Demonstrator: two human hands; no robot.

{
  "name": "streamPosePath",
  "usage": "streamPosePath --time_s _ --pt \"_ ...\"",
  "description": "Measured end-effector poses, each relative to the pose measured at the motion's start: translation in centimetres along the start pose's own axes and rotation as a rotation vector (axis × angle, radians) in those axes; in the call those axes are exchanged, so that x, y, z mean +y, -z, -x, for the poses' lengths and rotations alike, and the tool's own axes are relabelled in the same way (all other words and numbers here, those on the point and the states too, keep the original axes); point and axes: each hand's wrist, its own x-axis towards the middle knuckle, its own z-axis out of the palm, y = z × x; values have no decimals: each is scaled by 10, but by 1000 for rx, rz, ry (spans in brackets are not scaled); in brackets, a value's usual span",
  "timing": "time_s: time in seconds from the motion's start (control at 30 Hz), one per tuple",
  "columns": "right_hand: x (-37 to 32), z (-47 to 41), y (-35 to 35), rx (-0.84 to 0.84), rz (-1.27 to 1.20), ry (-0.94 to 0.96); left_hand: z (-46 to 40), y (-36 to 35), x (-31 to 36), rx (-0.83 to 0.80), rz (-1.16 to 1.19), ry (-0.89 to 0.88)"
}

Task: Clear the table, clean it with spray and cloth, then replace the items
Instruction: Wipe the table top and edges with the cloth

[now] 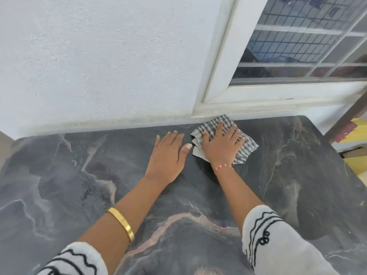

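Note:
A dark marbled table top (83, 175) fills the lower part of the view. Near its far edge lies a crumpled grey-and-white checked cloth (248, 149). My right hand (223, 144) presses flat on the cloth with fingers spread and straight. Just left of it, my left hand (168, 151) rests flat on the bare table, fingers straight and together, its thumb close to the cloth's edge. No spray bottle shows in this view.
A white textured wall (99, 66) runs along the table's far edge. A white-framed window (218, 76) with a grille sits at the upper right. Beyond the table's right edge is a yellow and red object (355, 133).

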Motion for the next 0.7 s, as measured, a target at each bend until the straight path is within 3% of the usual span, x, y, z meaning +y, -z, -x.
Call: streamPosePath --time_s 0.17,0.4,0.7 --pt "-41 11 -2 4 -21 -21 16 25 -35 62 56 17" --pt "-159 80 -12 -49 -36 278 50 68 -86 171 90 100" --pt "-173 137 -15 -134 -34 789 78 90 -108 238 10 152"
